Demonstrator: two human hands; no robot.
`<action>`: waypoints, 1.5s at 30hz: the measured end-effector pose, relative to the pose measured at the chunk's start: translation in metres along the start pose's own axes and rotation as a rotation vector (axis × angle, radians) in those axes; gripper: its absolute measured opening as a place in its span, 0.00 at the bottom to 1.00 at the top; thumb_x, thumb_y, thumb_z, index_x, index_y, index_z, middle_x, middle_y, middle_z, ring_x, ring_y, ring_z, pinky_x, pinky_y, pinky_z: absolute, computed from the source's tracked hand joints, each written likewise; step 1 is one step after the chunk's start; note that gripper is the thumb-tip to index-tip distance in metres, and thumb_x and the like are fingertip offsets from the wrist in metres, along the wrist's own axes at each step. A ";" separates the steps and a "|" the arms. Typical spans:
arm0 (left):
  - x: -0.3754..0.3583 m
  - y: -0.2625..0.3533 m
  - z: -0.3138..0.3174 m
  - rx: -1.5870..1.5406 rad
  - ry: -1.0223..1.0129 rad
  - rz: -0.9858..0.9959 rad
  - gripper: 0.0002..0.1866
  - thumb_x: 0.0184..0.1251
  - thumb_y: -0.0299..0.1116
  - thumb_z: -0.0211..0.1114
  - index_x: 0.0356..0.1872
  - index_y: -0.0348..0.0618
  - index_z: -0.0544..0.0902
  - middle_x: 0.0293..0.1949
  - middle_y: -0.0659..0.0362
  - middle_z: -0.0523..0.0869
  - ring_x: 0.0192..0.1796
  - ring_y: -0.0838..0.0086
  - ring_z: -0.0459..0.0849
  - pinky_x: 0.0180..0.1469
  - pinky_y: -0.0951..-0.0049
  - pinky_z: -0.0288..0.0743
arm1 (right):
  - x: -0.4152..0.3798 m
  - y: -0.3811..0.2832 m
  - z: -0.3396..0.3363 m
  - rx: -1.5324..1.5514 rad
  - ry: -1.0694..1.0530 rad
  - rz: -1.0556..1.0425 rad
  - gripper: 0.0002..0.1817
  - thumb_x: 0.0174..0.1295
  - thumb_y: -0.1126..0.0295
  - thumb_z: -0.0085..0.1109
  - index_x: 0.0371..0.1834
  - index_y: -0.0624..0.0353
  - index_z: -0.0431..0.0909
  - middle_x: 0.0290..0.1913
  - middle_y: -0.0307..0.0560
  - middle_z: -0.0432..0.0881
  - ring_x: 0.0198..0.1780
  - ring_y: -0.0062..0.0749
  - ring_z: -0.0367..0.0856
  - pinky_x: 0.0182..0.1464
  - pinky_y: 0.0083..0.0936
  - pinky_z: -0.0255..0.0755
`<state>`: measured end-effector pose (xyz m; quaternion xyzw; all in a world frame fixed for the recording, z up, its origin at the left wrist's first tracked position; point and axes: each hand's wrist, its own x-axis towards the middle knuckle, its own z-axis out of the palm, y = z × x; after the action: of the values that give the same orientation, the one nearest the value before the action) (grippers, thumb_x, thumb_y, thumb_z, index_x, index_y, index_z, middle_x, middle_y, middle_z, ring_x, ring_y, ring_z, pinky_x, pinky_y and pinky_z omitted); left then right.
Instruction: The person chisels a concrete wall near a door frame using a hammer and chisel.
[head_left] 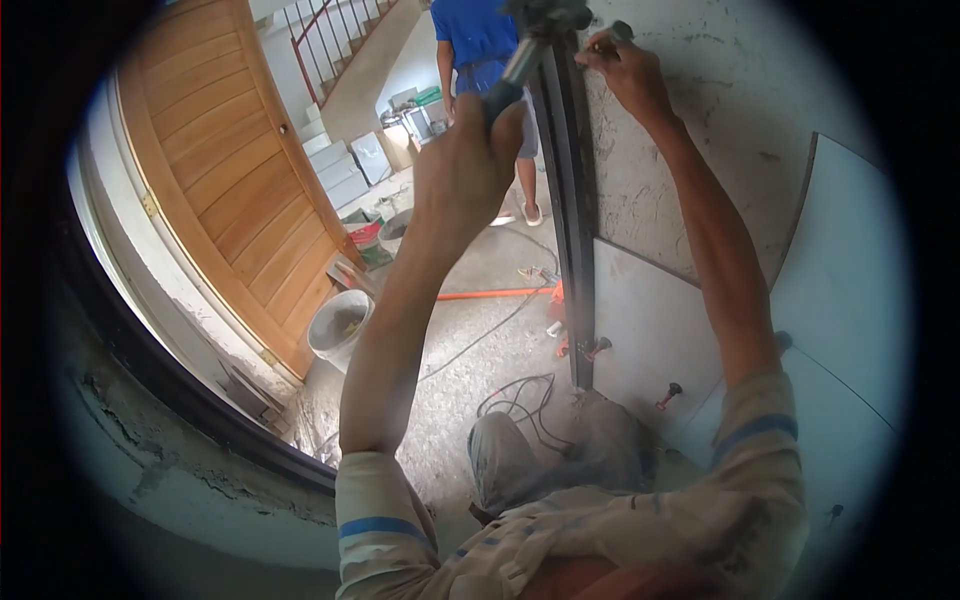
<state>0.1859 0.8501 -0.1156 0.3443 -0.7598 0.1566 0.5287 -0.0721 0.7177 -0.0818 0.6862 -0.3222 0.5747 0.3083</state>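
My left hand is raised and closed around the grip of a hammer, whose head is near the top edge of the view. My right hand is up at the rough plastered wall, pinching a small dark object against the top of a dark vertical metal strip. I cannot tell what the small object is. The strip runs down the wall corner to the floor. White tiles cover the lower wall to its right, with red-tipped clips in the joints.
A wooden door stands open at the left, with a white bucket at its foot. An orange bar and black cables lie on the concrete floor. Another person in a blue shirt stands behind, near boxes and stairs.
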 end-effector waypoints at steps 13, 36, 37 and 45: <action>-0.013 0.031 -0.011 -0.448 0.268 0.228 0.11 0.68 0.34 0.64 0.41 0.41 0.72 0.26 0.55 0.84 0.26 0.63 0.86 0.27 0.71 0.75 | -0.030 -0.001 0.007 0.322 0.114 0.004 0.12 0.62 0.64 0.65 0.42 0.59 0.79 0.37 0.45 0.86 0.41 0.31 0.87 0.42 0.25 0.77; -0.033 0.018 -0.026 -0.120 0.019 -0.069 0.20 0.75 0.48 0.52 0.37 0.37 0.72 0.18 0.49 0.77 0.21 0.61 0.80 0.25 0.62 0.70 | -0.044 -0.006 0.005 0.344 0.109 0.075 0.11 0.62 0.62 0.66 0.40 0.57 0.81 0.36 0.41 0.85 0.40 0.24 0.85 0.42 0.22 0.75; -0.034 0.018 -0.028 -0.081 0.029 -0.090 0.21 0.76 0.49 0.51 0.37 0.37 0.72 0.17 0.51 0.75 0.19 0.66 0.77 0.24 0.65 0.69 | -0.043 -0.006 0.006 0.220 0.080 0.022 0.11 0.62 0.62 0.66 0.39 0.58 0.81 0.37 0.41 0.85 0.41 0.23 0.84 0.44 0.21 0.75; -0.044 0.043 -0.030 -0.083 -0.004 0.000 0.18 0.75 0.46 0.54 0.36 0.39 0.71 0.16 0.54 0.74 0.17 0.69 0.76 0.23 0.68 0.69 | -0.046 -0.004 0.012 0.429 0.180 0.072 0.12 0.61 0.62 0.66 0.42 0.57 0.79 0.35 0.41 0.86 0.41 0.27 0.86 0.41 0.22 0.77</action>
<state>0.1859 0.9145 -0.1381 0.3221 -0.7669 0.1242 0.5410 -0.0683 0.7144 -0.1288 0.6700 -0.1883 0.6994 0.1624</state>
